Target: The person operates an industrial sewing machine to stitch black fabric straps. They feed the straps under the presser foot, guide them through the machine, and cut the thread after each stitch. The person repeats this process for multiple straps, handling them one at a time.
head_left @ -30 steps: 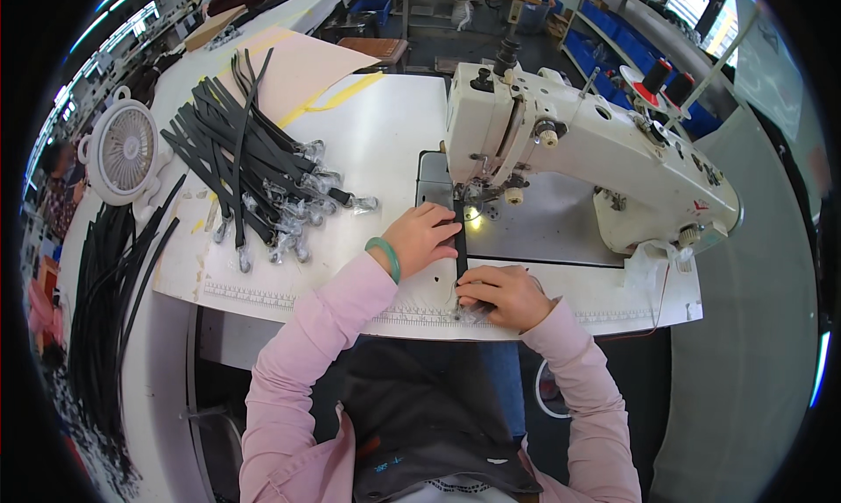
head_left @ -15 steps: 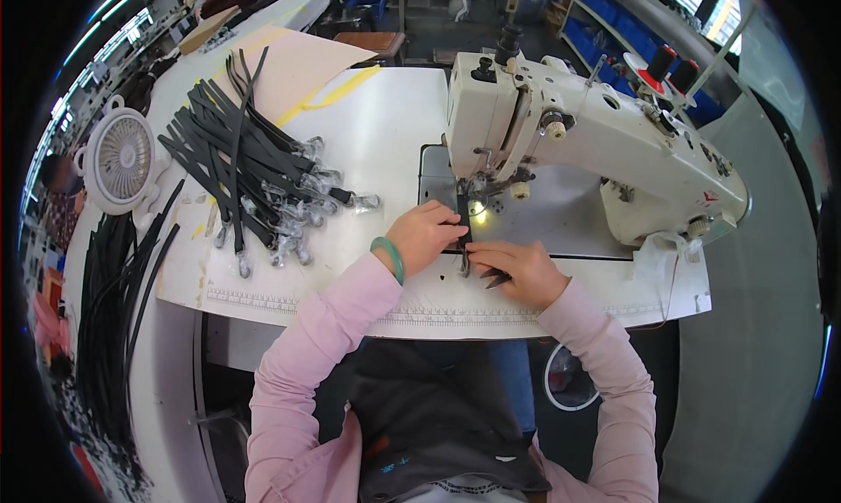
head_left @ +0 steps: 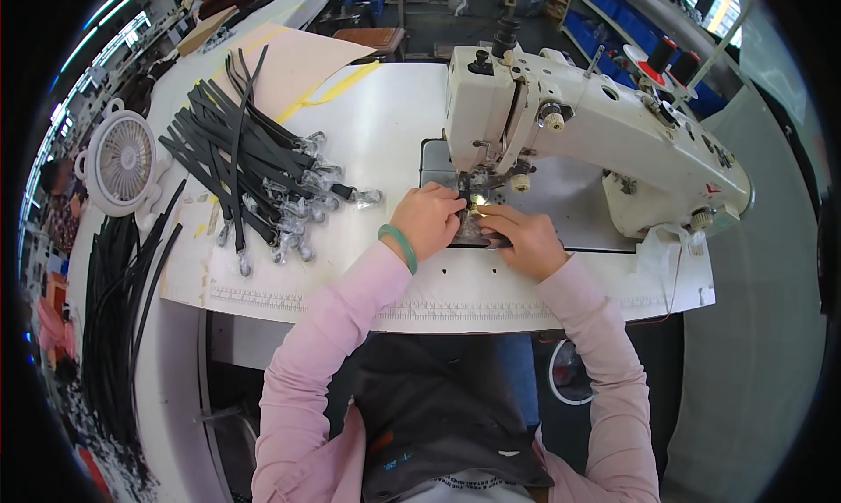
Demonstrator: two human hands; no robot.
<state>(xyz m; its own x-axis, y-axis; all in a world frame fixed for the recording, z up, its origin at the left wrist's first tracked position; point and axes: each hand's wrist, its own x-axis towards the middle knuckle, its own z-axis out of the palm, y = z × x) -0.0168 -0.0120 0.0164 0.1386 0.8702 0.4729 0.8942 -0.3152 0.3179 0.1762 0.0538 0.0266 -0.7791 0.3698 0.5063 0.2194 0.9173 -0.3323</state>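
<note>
A black strap (head_left: 463, 208) lies under the presser foot area of a white sewing machine (head_left: 561, 109), beside the lit needle. Its near end is wrapped in clear plastic (head_left: 471, 230). My left hand (head_left: 427, 220) is closed on the strap from the left, a green bangle (head_left: 399, 247) round that wrist. From the right, my right hand (head_left: 532, 243) reaches in with its forefinger at the strap by the needle. A dark pointed tool (head_left: 498, 240) is tucked under its curled fingers, mostly hidden.
A pile of black straps (head_left: 236, 152) with plastic-wrapped ends lies left on the white table (head_left: 377, 109). Farther left are a small white fan (head_left: 124, 157) and hanging black strips (head_left: 107, 319). Thread cones (head_left: 663, 56) stand behind the machine.
Both hands have moved away from me, carrying the strap farther under the needle. Its plastic-wrapped end now shows between the hands.
</note>
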